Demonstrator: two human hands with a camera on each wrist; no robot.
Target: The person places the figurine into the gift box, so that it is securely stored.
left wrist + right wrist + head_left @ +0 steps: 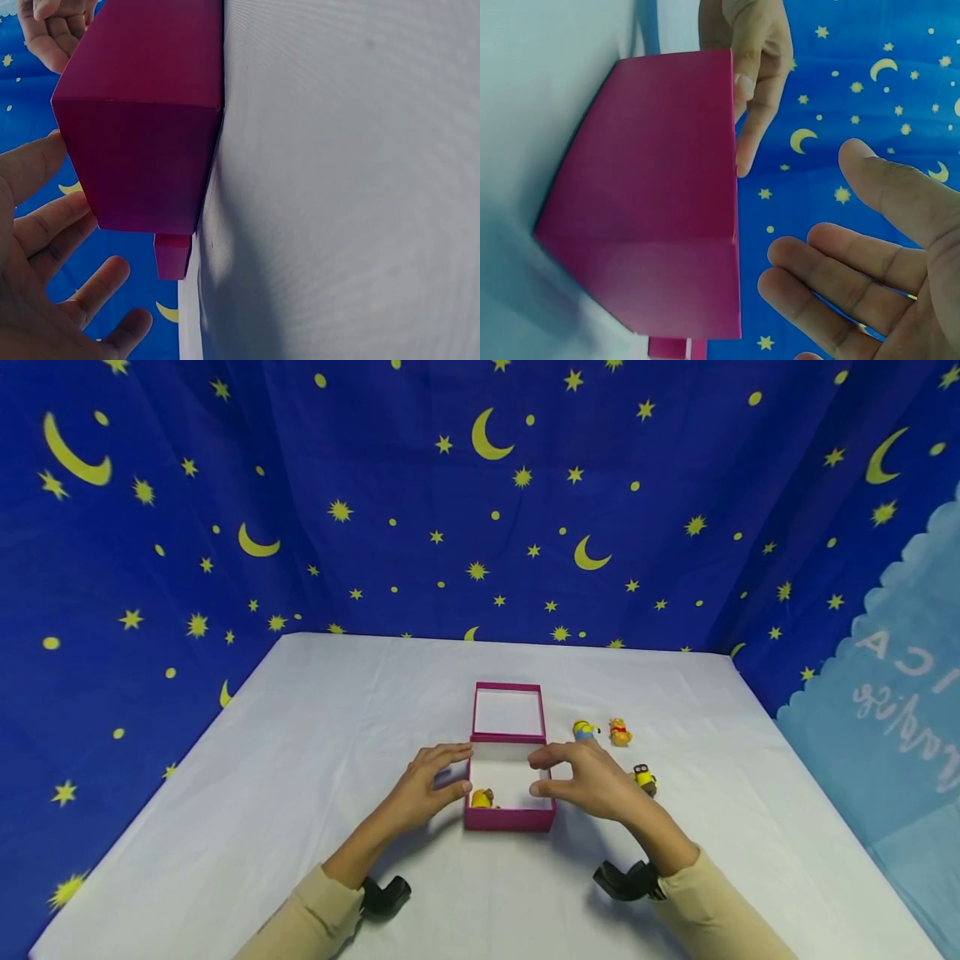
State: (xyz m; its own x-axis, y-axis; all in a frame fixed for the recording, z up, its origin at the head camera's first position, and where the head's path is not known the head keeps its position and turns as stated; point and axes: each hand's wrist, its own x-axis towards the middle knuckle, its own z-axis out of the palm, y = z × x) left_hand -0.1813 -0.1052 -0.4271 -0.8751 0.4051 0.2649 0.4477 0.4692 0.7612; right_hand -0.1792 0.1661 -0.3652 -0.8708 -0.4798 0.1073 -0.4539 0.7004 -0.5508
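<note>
A magenta box point(510, 820) with a white inside stands on the table, its lid point(543, 710) lying just behind it. Inside the box, in the near left corner, is a small yellow-and-brown toy figure point(482, 798). My left hand point(427, 787) is at the box's left side, thumb and fingertips right at the rim. In the left wrist view its fingers point(64, 247) are spread. My right hand point(588, 777) reaches over the right rim with thumb and fingers apart. Nothing lies between the fingers point(832, 292) in the right wrist view.
Right of the box lie a yellow-and-blue minion figure point(583, 731), a Winnie-the-Pooh figure point(619, 732) and another minion figure point(645, 779), partly behind my right hand. A white cloth covers the table point(337, 693). Behind hangs a blue curtain point(420, 485) with moons and stars.
</note>
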